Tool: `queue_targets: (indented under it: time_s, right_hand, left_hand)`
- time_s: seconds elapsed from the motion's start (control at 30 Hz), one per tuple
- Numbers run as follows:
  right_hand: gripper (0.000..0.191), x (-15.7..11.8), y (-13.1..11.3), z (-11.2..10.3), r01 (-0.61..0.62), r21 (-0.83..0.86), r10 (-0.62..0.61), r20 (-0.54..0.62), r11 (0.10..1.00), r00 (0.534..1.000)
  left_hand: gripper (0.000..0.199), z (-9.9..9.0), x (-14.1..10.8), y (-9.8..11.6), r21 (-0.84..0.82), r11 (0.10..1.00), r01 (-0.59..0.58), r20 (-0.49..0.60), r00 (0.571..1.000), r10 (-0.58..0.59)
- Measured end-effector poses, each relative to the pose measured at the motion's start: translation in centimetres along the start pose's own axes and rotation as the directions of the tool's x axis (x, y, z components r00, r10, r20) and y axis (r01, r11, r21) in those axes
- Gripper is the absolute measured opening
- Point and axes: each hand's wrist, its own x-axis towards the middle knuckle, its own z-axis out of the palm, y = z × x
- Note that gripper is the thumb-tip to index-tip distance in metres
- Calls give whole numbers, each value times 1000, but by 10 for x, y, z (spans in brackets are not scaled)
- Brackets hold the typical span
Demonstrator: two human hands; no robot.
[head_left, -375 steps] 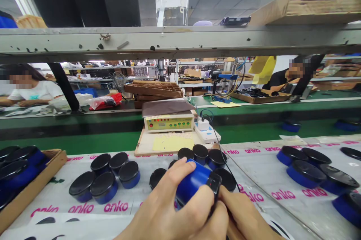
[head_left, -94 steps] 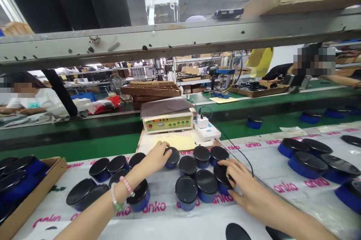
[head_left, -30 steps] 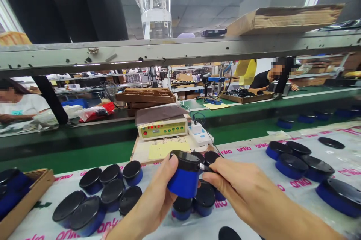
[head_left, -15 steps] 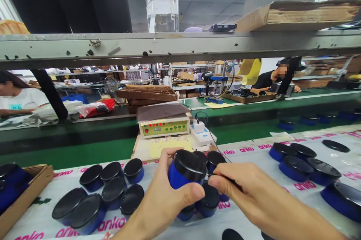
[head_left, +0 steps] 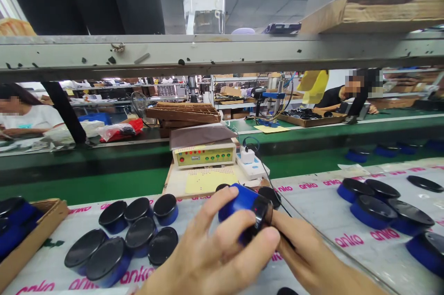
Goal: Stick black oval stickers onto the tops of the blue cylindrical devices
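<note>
Now tipped, the blue-and-black plastic cylinder (head_left: 243, 199) shows its small marking (head_left: 257, 224), clasped firmly by the left hand (head_left: 217, 246), the grip of the right hand (head_left: 303, 242) hidden.

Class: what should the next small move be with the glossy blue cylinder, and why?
Probably a slight tilt of the glossy blue cylinder to show its dark end better: the left hand grips it at a slant, fingers over part of that end, and the right hand has its fingertips mostly hidden.
</note>
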Motion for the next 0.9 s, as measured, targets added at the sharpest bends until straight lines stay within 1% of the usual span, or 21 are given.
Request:
queue_targets:
  time_s: [0.03,0.07,0.17,0.23,0.27,0.43,0.47,0.5,0.53,0.57,0.6,0.63,0.67,0.7,0.73,0.77,0.8,0.83,0.87,0.9]
  right_hand:
    - [17,-1,-1,1,32,2,-32,-14,999,999]
    - [17,-1,-2,1,62,8,-62,-27,998,998]
    - [20,0,-3,4,121,6,-120,-73,993,990]
    - [19,0,-2,7,136,4,-136,-76,991,988]
    - [19,0,0,10,137,10,-136,-69,991,988]
    - [24,-3,8,18,128,43,-127,-24,991,992]
    - [23,-3,8,17,121,39,-120,-19,992,993]
    - [22,-3,7,15,106,29,-106,-7,994,994]
    - [19,-3,5,13,87,9,-87,12,996,996]
    - [15,-2,3,11,69,-28,-68,31,997,997]
    - [12,-2,2,9,61,-79,-58,48,995,997]
    - [12,-1,0,7,66,-140,-57,68,988,996]
    - [17,0,-1,6,83,-209,-66,83,974,994]
    - [23,0,-1,5,113,-286,-91,89,952,992]
    - [27,0,1,4,153,-368,-129,88,917,988]
    - [28,-1,3,2,189,-454,-171,82,871,982]
    - [26,-2,6,-1,220,-539,-220,67,813,973]
    - [25,-5,11,-6,228,-625,-261,40,747,965]
    - [23,-8,17,-11,212,-698,-288,9,684,958]
    - [22,-12,24,-17,174,-746,-276,-14,642,961]
  left_hand:
    - [24,-4,5,1,35,998,-56,4,998,56]
    - [26,-7,10,2,66,993,-93,29,995,91]
    - [33,-12,16,5,112,981,-158,137,980,142]
    - [33,-11,12,3,85,978,-191,181,968,174]
    - [33,-10,8,2,61,978,-200,186,965,185]
    - [32,-7,-7,-7,-16,982,-190,251,950,188]
    - [30,-7,-8,-8,-33,987,-159,238,958,162]
    - [29,-7,-9,-8,-57,993,-99,210,972,108]
    - [31,-7,-9,-8,-86,996,-4,194,981,21]
    - [37,-7,-10,-8,-115,987,108,205,975,-83]
    - [48,-5,-11,-7,-140,966,219,250,951,-180]
    - [60,-3,-12,-6,-151,935,320,325,910,-258]
    - [70,0,-13,-5,-154,907,393,410,860,-303]
    - [77,3,-14,-5,-154,885,440,487,813,-320]
    - [79,7,-15,-6,-159,869,469,535,780,-324]
    - [78,12,-17,-8,-162,855,492,550,764,-336]
    - [75,16,-19,-11,-152,841,519,539,757,-370]
    - [71,21,-22,-16,-123,823,554,506,749,-428]
    - [68,24,-25,-22,-74,795,602,469,725,-505]
    - [65,28,-29,-30,-8,746,666,452,668,-591]
